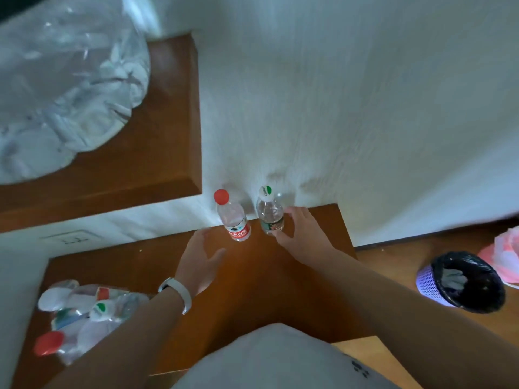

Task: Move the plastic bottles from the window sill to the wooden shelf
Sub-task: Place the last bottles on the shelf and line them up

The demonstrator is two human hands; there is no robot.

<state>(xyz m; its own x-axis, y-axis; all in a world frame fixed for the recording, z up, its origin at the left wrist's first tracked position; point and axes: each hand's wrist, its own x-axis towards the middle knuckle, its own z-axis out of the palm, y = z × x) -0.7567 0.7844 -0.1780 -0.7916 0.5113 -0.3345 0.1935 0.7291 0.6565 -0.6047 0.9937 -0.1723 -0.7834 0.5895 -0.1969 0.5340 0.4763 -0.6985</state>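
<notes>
Two plastic bottles stand upright on the wooden shelf (252,279), close to the white wall. The left one is a red-capped bottle (232,217) with a red label. The right one is a white-capped bottle (269,213) with a green mark on its cap and a dark green label. My left hand (199,259), with a white wristband, hovers open just left of and below the red-capped bottle, a small gap between them. My right hand (302,234) curls around the lower right side of the white-capped bottle, thumb and fingertips touching it.
More bottles in clear plastic (84,318) lie at the shelf's near left. A higher wooden ledge (165,153) carries a large clear bag (64,88). A purple bin (463,282) with a black liner and a pink bag (502,254) stand on the floor at the right.
</notes>
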